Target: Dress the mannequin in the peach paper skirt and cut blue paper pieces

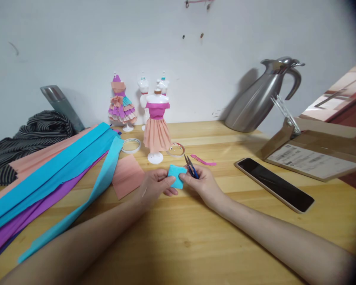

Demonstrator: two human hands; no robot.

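A small folded square of blue crepe paper (176, 179) is pinched between both hands above the table. My left hand (156, 183) grips its left side, thumb on top. At its right edge, my right hand (202, 183) presses the paper with the thumb and also holds small thread snips (191, 168), blades pointing up and away. Just beyond stands a mini dress form (157, 124) in a magenta top and pleated peach skirt. A peach paper square (127, 176) lies left of my left hand, partly covered by a long light-blue strip (102, 180).
Crepe paper sheets (56, 168) spread over the left side near a striped cloth (38, 130) and a tumbler (62, 107). Tape rolls (131, 146), a decorated form (121, 101), and a pink scrap (204, 160) lie behind. A phone (275, 184), carton (317, 156) and steel jug (255, 99) occupy the right.
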